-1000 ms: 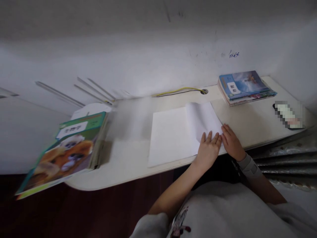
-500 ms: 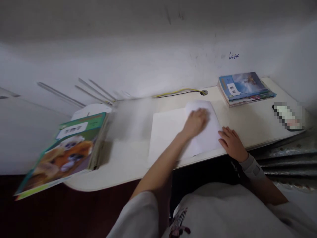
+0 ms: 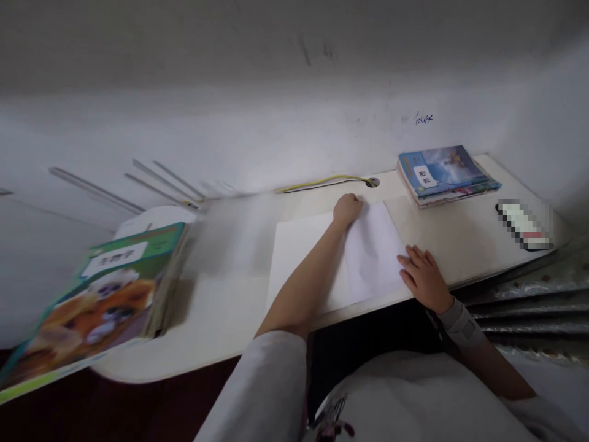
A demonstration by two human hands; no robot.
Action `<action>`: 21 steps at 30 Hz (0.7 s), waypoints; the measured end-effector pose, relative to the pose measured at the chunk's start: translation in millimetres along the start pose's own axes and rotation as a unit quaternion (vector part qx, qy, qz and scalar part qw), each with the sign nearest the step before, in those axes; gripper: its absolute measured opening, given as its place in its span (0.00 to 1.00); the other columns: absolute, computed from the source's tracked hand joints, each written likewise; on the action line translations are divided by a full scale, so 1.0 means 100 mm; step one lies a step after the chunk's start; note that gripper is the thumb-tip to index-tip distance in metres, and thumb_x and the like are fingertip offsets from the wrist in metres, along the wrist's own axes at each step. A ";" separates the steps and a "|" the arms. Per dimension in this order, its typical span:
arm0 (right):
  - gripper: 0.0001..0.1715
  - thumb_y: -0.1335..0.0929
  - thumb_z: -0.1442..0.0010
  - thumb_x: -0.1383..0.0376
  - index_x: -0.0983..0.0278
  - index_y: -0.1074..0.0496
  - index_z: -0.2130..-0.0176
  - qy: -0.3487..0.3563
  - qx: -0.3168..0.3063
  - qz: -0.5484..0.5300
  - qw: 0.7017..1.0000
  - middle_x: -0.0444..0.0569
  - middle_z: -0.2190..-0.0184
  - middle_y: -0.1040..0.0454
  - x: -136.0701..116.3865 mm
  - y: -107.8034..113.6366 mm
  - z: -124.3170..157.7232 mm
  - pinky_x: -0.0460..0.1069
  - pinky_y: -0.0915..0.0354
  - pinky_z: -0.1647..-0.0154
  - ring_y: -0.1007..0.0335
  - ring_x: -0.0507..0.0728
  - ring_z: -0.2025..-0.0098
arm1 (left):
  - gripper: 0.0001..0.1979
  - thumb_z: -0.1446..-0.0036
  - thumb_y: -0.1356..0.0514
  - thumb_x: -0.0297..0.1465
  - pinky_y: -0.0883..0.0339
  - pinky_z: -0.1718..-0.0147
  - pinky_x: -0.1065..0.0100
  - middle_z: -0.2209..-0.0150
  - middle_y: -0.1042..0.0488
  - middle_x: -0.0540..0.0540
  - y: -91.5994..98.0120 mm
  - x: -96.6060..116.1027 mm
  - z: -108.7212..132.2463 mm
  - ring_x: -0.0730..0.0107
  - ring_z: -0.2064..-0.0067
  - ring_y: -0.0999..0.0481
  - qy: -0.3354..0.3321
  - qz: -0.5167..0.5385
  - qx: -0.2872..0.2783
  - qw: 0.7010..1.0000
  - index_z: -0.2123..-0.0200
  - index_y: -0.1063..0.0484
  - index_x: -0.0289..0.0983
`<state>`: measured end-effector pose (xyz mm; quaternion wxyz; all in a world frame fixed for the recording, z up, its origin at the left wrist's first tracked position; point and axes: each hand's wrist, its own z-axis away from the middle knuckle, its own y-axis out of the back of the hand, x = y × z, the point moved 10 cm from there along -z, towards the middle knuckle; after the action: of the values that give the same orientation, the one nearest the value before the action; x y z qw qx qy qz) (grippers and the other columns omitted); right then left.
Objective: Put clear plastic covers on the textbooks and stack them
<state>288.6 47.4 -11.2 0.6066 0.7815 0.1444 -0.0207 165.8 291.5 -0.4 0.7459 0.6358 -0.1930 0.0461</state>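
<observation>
White paper (image 3: 373, 258) lies on the white desk, its right part brighter and faintly creased, next to a flat white sheet (image 3: 294, 242) on the left. My left hand (image 3: 347, 210) is closed like a fist and rests at the upper end of the line between the two parts. Its fingers curl under, and nothing shows in them. At the paper's lower right edge, my right hand (image 3: 424, 277) lies with fingers stretched out, fingertips touching the edge. A grey band (image 3: 462, 322) circles the right wrist.
Stacked books (image 3: 448, 172) stand at the back right, with a phone (image 3: 524, 226) on the desk beside them. Another book stack (image 3: 105, 294) with a green cover is at the left. A yellow cable (image 3: 322, 180) runs along the wall into a desk hole.
My left hand has slid up and slightly left across the paper, its fingers now curled in. My right hand has kept its place at the edge. The view has shifted a little.
</observation>
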 end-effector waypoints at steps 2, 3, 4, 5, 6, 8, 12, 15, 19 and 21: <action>0.22 0.41 0.35 0.63 0.62 0.33 0.44 0.004 -0.003 -0.006 1.000 0.58 0.39 0.38 0.00 -0.01 0.00 0.64 0.48 0.39 0.46 0.64 0.36 | 0.17 0.42 0.49 0.33 0.34 0.57 0.68 0.54 0.24 0.37 0.01 0.01 -0.01 0.60 0.53 0.26 -0.015 -0.002 -0.016 1.000 0.55 0.27 0.32; 0.22 0.41 0.35 0.62 0.62 0.33 0.44 0.006 -0.004 -0.008 1.000 0.57 0.39 0.38 0.00 -0.01 0.00 0.64 0.49 0.39 0.47 0.64 0.36 | 0.17 0.43 0.49 0.33 0.34 0.57 0.69 0.55 0.23 0.38 0.02 0.02 -0.03 0.61 0.54 0.26 -0.025 -0.005 -0.029 0.999 0.56 0.26 0.33; 0.22 0.41 0.35 0.62 0.62 0.33 0.44 0.007 -0.006 -0.008 1.000 0.57 0.38 0.38 0.00 -0.02 0.00 0.64 0.49 0.39 0.47 0.64 0.36 | 0.16 0.44 0.48 0.33 0.34 0.57 0.69 0.57 0.23 0.39 0.02 0.03 -0.05 0.62 0.56 0.25 -0.034 -0.008 -0.042 0.999 0.58 0.25 0.33; 0.22 0.41 0.35 0.62 0.62 0.33 0.44 0.008 -0.009 -0.008 1.000 0.57 0.38 0.39 0.00 -0.03 0.00 0.64 0.49 0.39 0.47 0.64 0.36 | 0.15 0.45 0.47 0.32 0.34 0.58 0.70 0.58 0.22 0.40 0.03 0.04 -0.07 0.62 0.57 0.25 -0.044 -0.013 -0.053 0.998 0.59 0.24 0.34; 0.22 0.42 0.35 0.62 0.62 0.33 0.44 0.009 -0.012 -0.008 1.000 0.56 0.38 0.39 0.00 -0.03 0.00 0.63 0.49 0.39 0.47 0.64 0.35 | 0.14 0.46 0.45 0.32 0.34 0.57 0.70 0.59 0.22 0.41 0.03 0.07 -0.10 0.63 0.57 0.25 -0.052 -0.019 -0.063 0.996 0.60 0.24 0.35; 0.22 0.42 0.35 0.62 0.62 0.32 0.44 0.009 -0.018 -0.008 1.000 0.56 0.38 0.39 0.00 -0.04 0.00 0.63 0.49 0.39 0.48 0.64 0.35 | 0.13 0.48 0.43 0.32 0.34 0.56 0.69 0.58 0.22 0.42 0.03 0.12 -0.16 0.62 0.56 0.25 -0.062 -0.032 -0.076 0.995 0.61 0.23 0.36; 0.24 0.41 0.35 0.62 0.63 0.35 0.42 -0.003 -0.013 -0.015 1.000 0.58 0.37 0.41 0.02 -0.02 0.00 0.63 0.48 0.39 0.49 0.64 0.35 | 0.14 0.53 0.40 0.31 0.34 0.54 0.66 0.57 0.23 0.41 -0.04 0.24 -0.24 0.59 0.54 0.25 -0.066 -0.054 -0.084 0.993 0.60 0.23 0.37; 0.26 0.41 0.35 0.61 0.63 0.38 0.40 -0.015 -0.002 -0.023 1.000 0.58 0.36 0.43 0.03 0.00 0.00 0.63 0.47 0.39 0.50 0.64 0.34 | 0.15 0.55 0.39 0.29 0.35 0.53 0.67 0.58 0.22 0.41 -0.09 0.29 -0.26 0.59 0.54 0.25 -0.077 -0.058 -0.090 0.991 0.61 0.22 0.37; 0.25 0.40 0.35 0.58 0.62 0.36 0.41 -0.002 -0.007 -0.013 1.000 0.57 0.38 0.39 0.00 -0.02 0.00 0.64 0.49 0.39 0.47 0.65 0.36 | 0.15 0.54 0.40 0.30 0.34 0.55 0.69 0.59 0.22 0.41 -0.14 0.28 -0.29 0.60 0.56 0.24 -0.083 -0.045 -0.089 0.992 0.61 0.22 0.37; 0.25 0.40 0.35 0.57 0.62 0.34 0.43 0.008 -0.010 -0.001 1.000 0.58 0.38 0.39 -0.03 -0.03 0.00 0.65 0.49 0.39 0.47 0.66 0.36 | 0.15 0.52 0.41 0.31 0.33 0.56 0.68 0.58 0.22 0.40 -0.16 0.25 -0.31 0.60 0.56 0.24 -0.079 -0.039 -0.081 0.993 0.60 0.22 0.36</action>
<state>285.4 47.8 -13.3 0.6135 0.7751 0.1506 -0.0135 201.5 314.2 -10.4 0.7785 0.5822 -0.2294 -0.0493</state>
